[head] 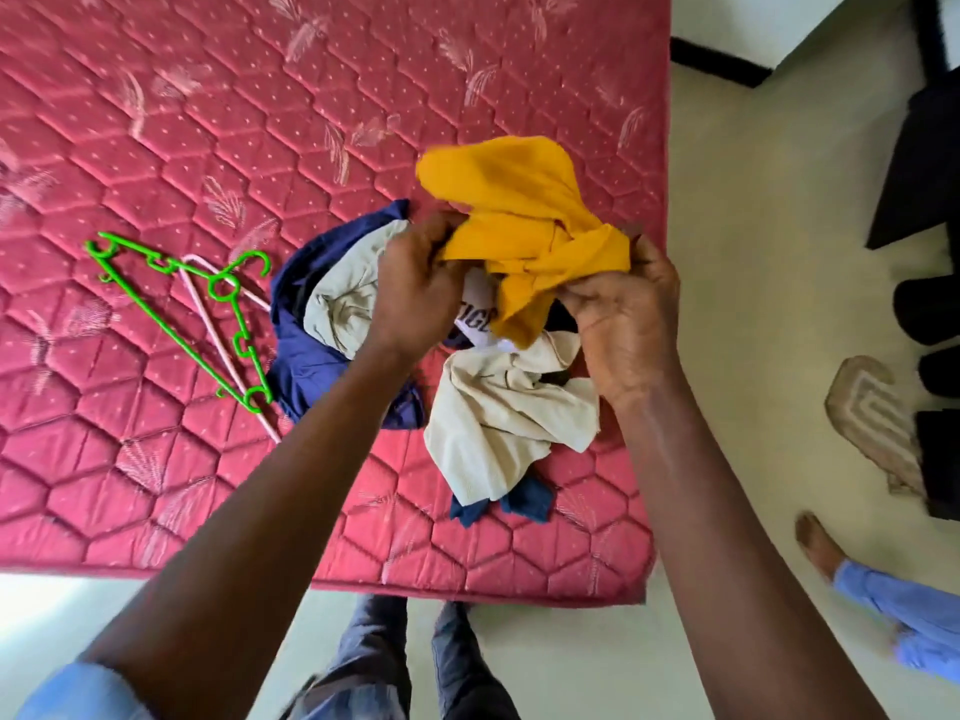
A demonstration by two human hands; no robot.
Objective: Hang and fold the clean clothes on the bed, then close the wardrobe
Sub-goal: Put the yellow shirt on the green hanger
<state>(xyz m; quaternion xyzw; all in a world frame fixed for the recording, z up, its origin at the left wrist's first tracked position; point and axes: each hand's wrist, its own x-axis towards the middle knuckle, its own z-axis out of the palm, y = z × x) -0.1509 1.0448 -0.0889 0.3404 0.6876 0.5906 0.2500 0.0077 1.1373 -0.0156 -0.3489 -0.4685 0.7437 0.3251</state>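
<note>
2 hands | left hand (415, 288), right hand (623, 324) grasping yellow garment (519, 210) | over clothes pile (498, 413)

Satiny quilted mattress (260, 122), matt cloth garment (519, 200)

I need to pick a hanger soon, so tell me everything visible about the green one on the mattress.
The green plastic hanger is a thin, bright triangular frame with a hook at the top and small notches and loops along its arms. It lies flat on the red quilted mattress, left of the clothes pile, crossing over a pale pink hanger. Its lower corner ends beside the navy garment. Neither hand touches it.
</note>
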